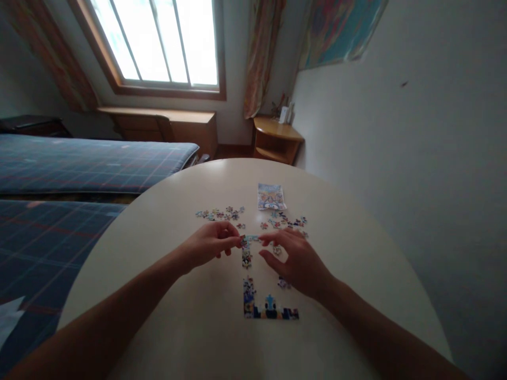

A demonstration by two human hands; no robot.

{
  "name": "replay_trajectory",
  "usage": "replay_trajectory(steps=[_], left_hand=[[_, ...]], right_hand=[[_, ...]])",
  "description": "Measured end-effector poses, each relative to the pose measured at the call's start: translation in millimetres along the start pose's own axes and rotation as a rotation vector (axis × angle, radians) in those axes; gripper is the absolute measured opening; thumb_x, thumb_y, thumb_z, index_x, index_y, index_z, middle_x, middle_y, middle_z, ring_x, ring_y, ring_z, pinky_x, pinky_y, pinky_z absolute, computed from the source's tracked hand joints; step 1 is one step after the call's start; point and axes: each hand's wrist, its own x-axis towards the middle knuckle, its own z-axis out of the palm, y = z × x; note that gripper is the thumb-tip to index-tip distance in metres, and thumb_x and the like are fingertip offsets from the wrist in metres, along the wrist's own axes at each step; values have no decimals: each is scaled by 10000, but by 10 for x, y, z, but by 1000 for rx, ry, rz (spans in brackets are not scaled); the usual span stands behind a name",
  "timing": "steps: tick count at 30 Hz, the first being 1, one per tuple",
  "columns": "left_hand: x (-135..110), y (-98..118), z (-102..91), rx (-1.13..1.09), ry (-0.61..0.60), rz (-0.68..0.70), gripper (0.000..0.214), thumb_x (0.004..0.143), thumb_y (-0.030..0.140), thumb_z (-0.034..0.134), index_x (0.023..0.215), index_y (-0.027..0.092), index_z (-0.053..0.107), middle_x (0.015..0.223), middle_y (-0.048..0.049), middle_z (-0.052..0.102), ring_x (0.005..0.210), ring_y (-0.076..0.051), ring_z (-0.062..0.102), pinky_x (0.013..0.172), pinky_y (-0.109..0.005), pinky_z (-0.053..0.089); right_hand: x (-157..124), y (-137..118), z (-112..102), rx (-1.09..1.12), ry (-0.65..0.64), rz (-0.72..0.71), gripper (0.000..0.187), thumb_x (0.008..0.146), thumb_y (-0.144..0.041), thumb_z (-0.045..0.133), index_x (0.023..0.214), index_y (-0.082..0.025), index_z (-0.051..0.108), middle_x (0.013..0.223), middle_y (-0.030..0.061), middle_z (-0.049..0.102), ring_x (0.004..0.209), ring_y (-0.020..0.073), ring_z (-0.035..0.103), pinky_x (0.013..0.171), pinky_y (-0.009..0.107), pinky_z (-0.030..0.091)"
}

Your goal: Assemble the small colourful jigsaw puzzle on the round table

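Note:
My left hand [212, 244] is closed in a pinch at the upper left corner of a partly joined jigsaw puzzle [249, 290]. A small puzzle piece [243, 241] shows at its thumb and fingertips. My right hand [295, 259] has its thumb and index finger apart, with nothing held between them. Its index fingertip rests by the top edge strip [252, 238]. Joined pieces form the left side and the bottom edge, with a gap along the left side. A blue figure [270, 305] stands out on the bottom row. Some pieces lie partly hidden under my right hand.
Loose puzzle pieces [222, 214] lie beyond my left hand, and more loose pieces [277, 219] beyond my right. A printed picture sheet [271, 197] lies farther back on the round white table [190, 322]. A plaid-covered bed [91, 163] stands left; a wall [396, 153] borders the right.

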Motion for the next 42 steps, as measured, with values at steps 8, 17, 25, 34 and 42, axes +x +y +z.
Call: replay_trajectory(steps=[8, 17, 25, 34, 42], left_hand=[[-65, -21, 218, -118, -95, -14, 330, 714, 456, 710, 806, 164, 585, 767, -33, 680, 636, -124, 568, 524, -222, 371], [-75, -28, 234, -98, -134, -57, 370, 712, 502, 708, 810, 160, 606, 774, -28, 645, 701, -146, 576, 555, -232, 396], [-53, -61, 223, -93, -157, -35, 365, 727, 501, 689, 835, 163, 601, 773, -26, 648, 667, -134, 553, 517, -220, 371], [-63, -63, 226, -15, -133, -74, 385, 723, 526, 683, 810, 159, 605, 663, 15, 571, 568, -104, 478, 487, -211, 336], [-73, -30, 225, 53, -122, -68, 354, 738, 505, 672, 793, 160, 619, 645, 21, 560, 549, -100, 458, 494, -213, 300]], right_hand=[[-19, -42, 151, 54, 21, -111, 287, 868, -263, 708, 1144, -227, 636, 986, 34, 745, 951, 213, 663, 875, 399, 474], [-22, 1, 144, 12, -6, -154, 259, 965, -313, 592, 1209, -258, 662, 953, 31, 755, 884, 194, 655, 842, 372, 463], [-27, -4, 150, 38, -13, -155, 274, 944, -314, 625, 1214, -278, 653, 1000, 26, 754, 906, 192, 660, 860, 375, 458], [-25, -32, 135, 83, -2, -99, 130, 888, -266, 693, 1016, -248, 683, 928, 3, 761, 894, 196, 667, 862, 387, 457], [-18, -9, 141, 73, -14, -101, 153, 882, -246, 684, 1035, -254, 696, 936, 14, 761, 904, 195, 665, 864, 391, 468]])
